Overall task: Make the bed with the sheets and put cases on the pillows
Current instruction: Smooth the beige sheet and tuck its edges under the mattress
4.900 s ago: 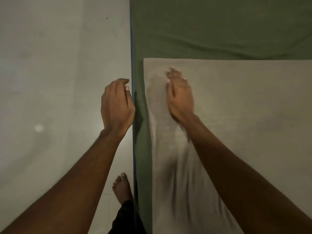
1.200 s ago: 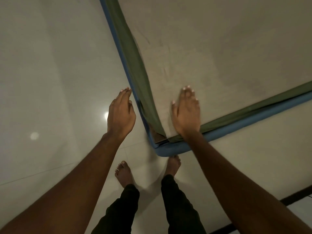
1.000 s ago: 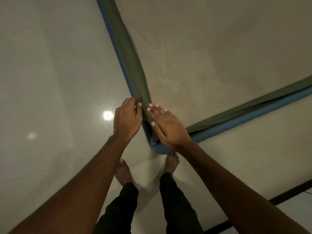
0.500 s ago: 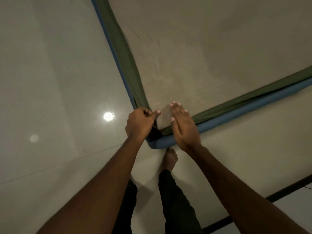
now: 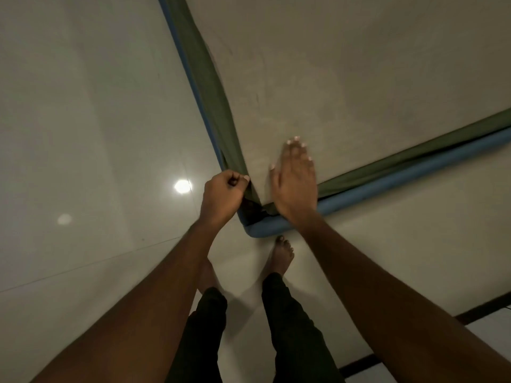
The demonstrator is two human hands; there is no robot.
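A blue mattress lies on the floor, its near corner pointing at my feet. A green sheet covers it and shows as a band along both edges. A beige sheet lies spread on top. My left hand is curled at the corner and pinches the green sheet's edge between thumb and fingers. My right hand lies flat with straight fingers on the beige sheet just inside the corner. No pillows are in view.
Glossy pale floor tiles surround the mattress, with a bright lamp reflection left of the corner. My bare feet stand just in front of the corner. A dark skirting strip runs at the lower right.
Over the last second my left hand closed on the green sheet at the corner. My right hand moved from the corner up onto the beige sheet and flattened there.
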